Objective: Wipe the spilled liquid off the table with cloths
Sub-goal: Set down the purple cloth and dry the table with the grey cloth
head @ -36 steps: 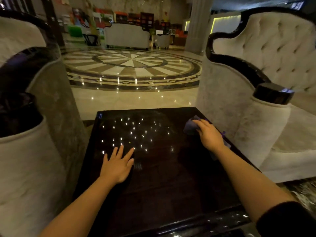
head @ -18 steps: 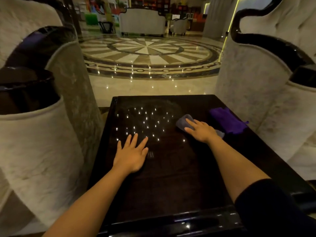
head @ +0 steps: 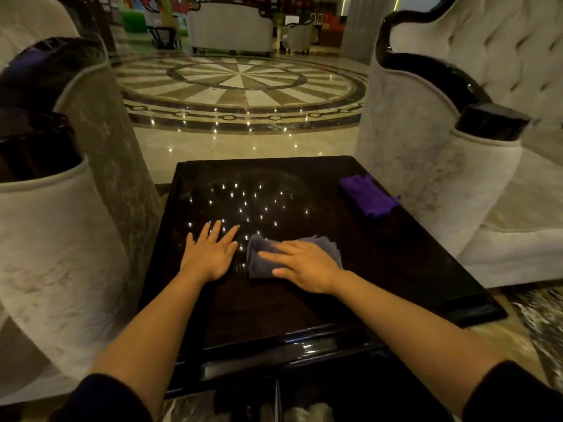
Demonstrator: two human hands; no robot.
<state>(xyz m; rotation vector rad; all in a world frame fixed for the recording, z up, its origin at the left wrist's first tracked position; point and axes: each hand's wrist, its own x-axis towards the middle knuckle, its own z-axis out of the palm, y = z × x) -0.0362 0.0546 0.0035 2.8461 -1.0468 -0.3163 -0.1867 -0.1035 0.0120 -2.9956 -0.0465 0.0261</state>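
Observation:
A dark glossy square table (head: 396,269) stands in front of me. My right hand (head: 307,264) lies flat on a folded grey cloth (head: 259,257) near the table's middle, pressing it down. My left hand (head: 210,254) rests flat on the tabletop just left of that cloth, fingers spread, holding nothing. A second, purple cloth (head: 368,194) lies folded at the table's far right edge. Faint smears (head: 253,196) and reflected light dots show on the far half of the top; the liquid itself is hard to tell apart.
Pale upholstered armchairs flank the table: one on the left (head: 61,239), one on the right (head: 441,184), both with black armrest caps. Beyond the table lies a polished marble floor (head: 243,86) with a round pattern. More sofas stand far back.
My right hand has slid the grey cloth from the table's right side leftward and nearer, up beside my left hand. The purple cloth stays uncovered at the right edge. The left hand barely moved.

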